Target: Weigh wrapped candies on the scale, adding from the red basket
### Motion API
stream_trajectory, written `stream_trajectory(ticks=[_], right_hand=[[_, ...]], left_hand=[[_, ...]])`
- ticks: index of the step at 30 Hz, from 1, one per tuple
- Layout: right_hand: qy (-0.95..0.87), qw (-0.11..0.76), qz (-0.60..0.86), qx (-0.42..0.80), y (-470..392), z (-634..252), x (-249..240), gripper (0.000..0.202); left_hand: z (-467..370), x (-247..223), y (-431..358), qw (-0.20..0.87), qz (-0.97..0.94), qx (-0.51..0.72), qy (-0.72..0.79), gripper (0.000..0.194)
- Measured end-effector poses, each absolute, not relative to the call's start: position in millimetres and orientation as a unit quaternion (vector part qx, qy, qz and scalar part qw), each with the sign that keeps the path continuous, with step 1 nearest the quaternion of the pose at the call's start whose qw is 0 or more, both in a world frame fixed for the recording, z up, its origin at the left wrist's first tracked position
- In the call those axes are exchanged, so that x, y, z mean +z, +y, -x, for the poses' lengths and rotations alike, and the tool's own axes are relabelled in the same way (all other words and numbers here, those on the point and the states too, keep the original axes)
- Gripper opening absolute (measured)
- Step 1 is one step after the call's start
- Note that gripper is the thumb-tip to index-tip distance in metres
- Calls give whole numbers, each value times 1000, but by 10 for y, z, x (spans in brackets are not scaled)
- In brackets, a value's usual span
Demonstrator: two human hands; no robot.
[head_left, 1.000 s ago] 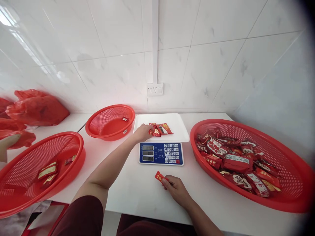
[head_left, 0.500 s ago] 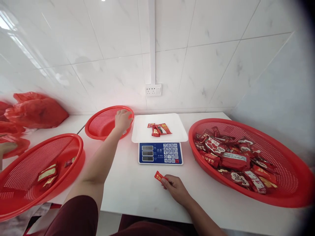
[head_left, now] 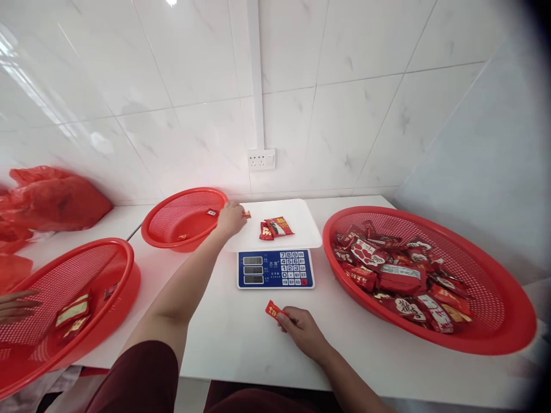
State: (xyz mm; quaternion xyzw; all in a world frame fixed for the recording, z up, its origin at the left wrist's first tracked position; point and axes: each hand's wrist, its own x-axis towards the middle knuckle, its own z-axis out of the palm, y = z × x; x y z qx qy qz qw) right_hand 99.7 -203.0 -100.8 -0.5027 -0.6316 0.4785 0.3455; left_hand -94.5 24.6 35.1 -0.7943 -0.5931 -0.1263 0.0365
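My left hand (head_left: 231, 219) is at the left edge of the white weighing tray (head_left: 301, 213), pinching a small red-wrapped snack packet (head_left: 247, 215). Two more red packets lie on the tray: a small one (head_left: 266, 231) and a larger flat one (head_left: 280, 225) with yellow print. Below the tray is the blue keypad panel of the digital scale (head_left: 276, 269). In front of the scale, my right hand (head_left: 301, 328) grips a narrow red snack packet (head_left: 272, 310) between thumb and fingers.
A large red basket (head_left: 512, 298) on the right holds many snack packets. A smaller red basket (head_left: 154, 219) behind my left forearm and another basket (head_left: 123, 258) farther left each hold a few. A co-worker's hand (head_left: 19, 307) is at the far left, near red plastic bags (head_left: 60, 195).
My left hand has moved right from over the small basket to the tray's edge. It now has a small packet that lay on the tray. My right hand keeps its packet.
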Motion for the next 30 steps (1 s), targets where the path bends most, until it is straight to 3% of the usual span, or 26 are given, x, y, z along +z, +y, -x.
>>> stream_trajectory(ticks=[4,11,20,27,30], right_hand=[[-638,341,497,480,-2025,-990,-1005,41],[-639,333,499,481,-2043,-987,-999,40],[-634,337,507,477,-2046,-993,-977,41],[-639,333,504,476,-2050,-994,-989,40],[-642,334,503,473,-2046,-991,-985,40]], left_hand=[[1298,518,165,93,716,-184,-666,30],[764,291,-30,-77,813,-132,-562,40],[480,170,27,-165,790,-131,-576,42],[900,251,2,-237,715,-244,-611,33],[1280,443,53,-174,643,-346,-661,32]])
